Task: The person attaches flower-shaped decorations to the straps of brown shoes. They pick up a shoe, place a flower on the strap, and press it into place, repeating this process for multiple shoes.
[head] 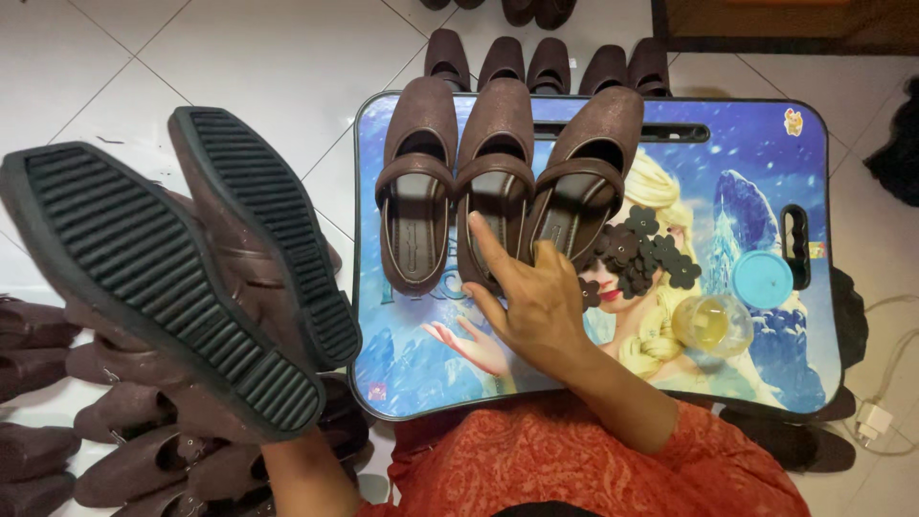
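The light is bright and even, and it seems to come from above. The white floor tiles (249, 67) shine softly, and the picture tray (766, 144) has a pale gleam near its far right corner. Shadows are small and soft under the shoes (498, 182), and the two big soles (172, 278) close to the camera look stretched and a little blurry.

Right hand (536, 297) touching middle shoe (493, 172), left hand hidden, lifting two shoes (191, 278)
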Tool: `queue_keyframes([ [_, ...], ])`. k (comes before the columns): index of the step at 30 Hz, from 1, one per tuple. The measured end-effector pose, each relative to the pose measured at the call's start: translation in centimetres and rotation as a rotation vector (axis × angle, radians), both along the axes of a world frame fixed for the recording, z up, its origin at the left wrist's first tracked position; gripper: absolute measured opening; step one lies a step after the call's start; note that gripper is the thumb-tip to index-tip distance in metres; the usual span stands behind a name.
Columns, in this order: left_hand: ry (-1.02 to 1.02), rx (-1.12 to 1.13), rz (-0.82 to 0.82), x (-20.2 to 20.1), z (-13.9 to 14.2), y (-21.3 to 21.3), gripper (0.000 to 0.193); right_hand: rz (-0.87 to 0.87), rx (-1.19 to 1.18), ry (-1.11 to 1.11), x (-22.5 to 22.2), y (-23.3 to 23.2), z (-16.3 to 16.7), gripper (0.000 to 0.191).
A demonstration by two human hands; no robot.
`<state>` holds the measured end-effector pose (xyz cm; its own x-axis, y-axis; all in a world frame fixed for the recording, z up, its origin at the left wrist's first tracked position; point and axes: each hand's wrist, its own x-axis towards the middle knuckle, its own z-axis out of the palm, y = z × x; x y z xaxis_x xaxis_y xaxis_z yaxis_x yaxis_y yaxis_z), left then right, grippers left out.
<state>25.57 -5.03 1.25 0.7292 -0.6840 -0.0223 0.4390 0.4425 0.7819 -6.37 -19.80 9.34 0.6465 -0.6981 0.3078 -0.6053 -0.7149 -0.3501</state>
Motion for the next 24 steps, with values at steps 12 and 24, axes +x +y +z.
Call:
queue_keyframes([
  [12, -0.023, 0.015, 0.006, 0.1, 0.8, 0.0, 0.042, -0.06, -0.382, 0.041, 1.8, 1.1, -1.1, 0.077],
  [24, -0.056, 0.111, -0.096, -0.6, 0.2, -3.5, 0.041, 0.276, -0.005, 0.274, 2.2, 0.2, -0.5, 0.094],
])
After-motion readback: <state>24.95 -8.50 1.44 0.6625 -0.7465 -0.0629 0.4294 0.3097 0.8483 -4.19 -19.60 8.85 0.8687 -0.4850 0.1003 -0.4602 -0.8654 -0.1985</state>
